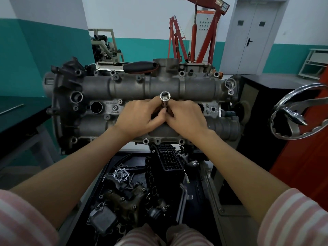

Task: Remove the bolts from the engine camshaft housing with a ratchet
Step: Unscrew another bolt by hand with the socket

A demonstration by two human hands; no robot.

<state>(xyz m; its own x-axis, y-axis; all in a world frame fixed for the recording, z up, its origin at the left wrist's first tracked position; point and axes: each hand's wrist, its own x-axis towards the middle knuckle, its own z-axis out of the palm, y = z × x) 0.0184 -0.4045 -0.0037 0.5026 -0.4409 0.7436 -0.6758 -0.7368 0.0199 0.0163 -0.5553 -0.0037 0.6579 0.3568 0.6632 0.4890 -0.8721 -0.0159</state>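
Little can be read here. On the grey cast-metal camshaft housing (142,89), just left of the left hand, a small raised marking reads roughly "Foxva 10" or similar; the letters are too soft to be sure. Above it, beside a small bolt head, stands a line of stamped characters that is too blurred to make out. On the tall red steel engine crane (209,32) by the back wall, a pale label near the top of the ram seems to read "XL-81", and a striped sticker on its boom is illegible.
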